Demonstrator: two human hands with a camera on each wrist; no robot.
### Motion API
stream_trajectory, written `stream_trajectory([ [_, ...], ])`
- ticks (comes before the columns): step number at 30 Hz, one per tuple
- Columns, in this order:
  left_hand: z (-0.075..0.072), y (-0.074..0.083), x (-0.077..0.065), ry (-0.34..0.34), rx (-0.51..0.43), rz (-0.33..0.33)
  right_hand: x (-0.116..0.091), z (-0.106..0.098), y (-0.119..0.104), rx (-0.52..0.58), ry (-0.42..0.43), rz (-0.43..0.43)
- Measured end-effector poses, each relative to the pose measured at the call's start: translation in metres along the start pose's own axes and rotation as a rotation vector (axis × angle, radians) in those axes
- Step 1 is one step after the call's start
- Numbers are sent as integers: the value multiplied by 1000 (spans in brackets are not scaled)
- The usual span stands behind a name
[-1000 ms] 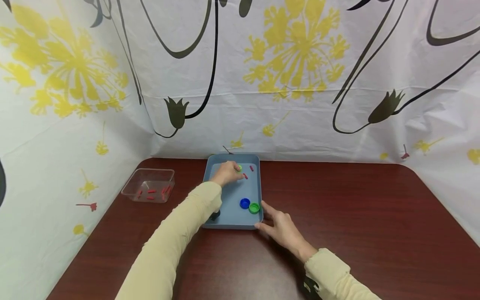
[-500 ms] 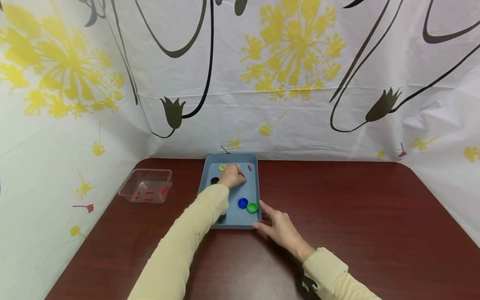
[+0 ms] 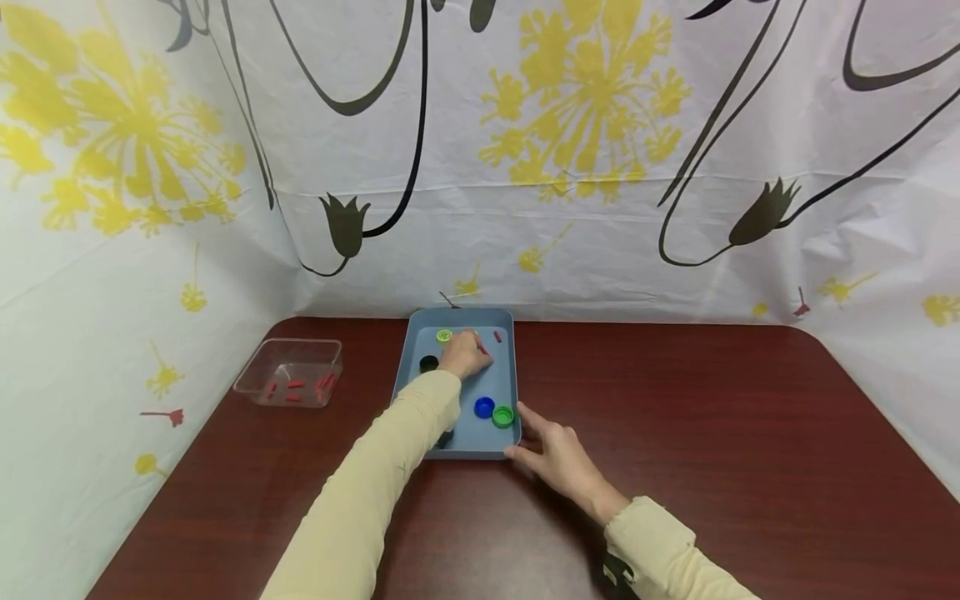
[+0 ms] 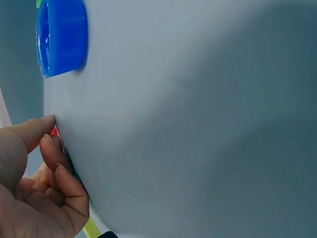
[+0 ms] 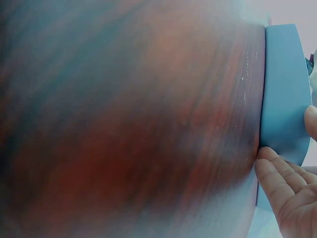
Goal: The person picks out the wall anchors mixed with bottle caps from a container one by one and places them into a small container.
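Observation:
In the head view my left hand [image 3: 462,356] reaches into a blue-grey tray [image 3: 468,454]. Its thumb and index finger pinch a small red stick [image 4: 54,131], mostly hidden by the fingertips in the left wrist view. Close by in the tray lie another red stick [image 3: 497,337], a yellow-green cap [image 3: 444,336] and a black cap [image 3: 428,363]. A blue cap [image 3: 484,407] and a green cap [image 3: 503,417] sit near the front right corner. Against that corner's outside, my right hand [image 3: 562,462] rests with fairly straight fingers touching the tray wall [image 5: 283,89].
Left of the tray stands a clear plastic box [image 3: 288,375] with several red sticks inside. Another dark thing [image 3: 446,438] is partly covered by the left sleeve. The brown table [image 3: 675,433] ends at a patterned cloth wall [image 3: 585,250] behind and at the sides.
Over the second, my left hand has moved slightly right and nearer in the tray, onto the red stick, uncovering the yellow-green and black caps. The right hand stays at the tray corner.

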State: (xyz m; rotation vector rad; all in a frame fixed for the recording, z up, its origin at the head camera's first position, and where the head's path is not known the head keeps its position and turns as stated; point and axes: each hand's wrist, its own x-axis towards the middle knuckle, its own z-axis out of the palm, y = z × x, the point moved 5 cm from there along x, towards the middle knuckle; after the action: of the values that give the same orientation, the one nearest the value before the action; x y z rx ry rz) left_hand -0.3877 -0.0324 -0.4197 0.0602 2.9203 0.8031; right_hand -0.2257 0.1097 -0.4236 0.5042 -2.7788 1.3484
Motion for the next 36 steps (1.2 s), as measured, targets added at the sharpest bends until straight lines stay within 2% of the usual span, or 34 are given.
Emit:
stream_trajectory([
  [13,1,-2,0,2,10,-31,1,1,-1,7,2,1],
  [22,-1,-6,-2,-17,14,16,1,2,-1,15,-10,11],
  [36,-16,-9,-7,-80,-84,30,0,0,1,0,1,8],
])
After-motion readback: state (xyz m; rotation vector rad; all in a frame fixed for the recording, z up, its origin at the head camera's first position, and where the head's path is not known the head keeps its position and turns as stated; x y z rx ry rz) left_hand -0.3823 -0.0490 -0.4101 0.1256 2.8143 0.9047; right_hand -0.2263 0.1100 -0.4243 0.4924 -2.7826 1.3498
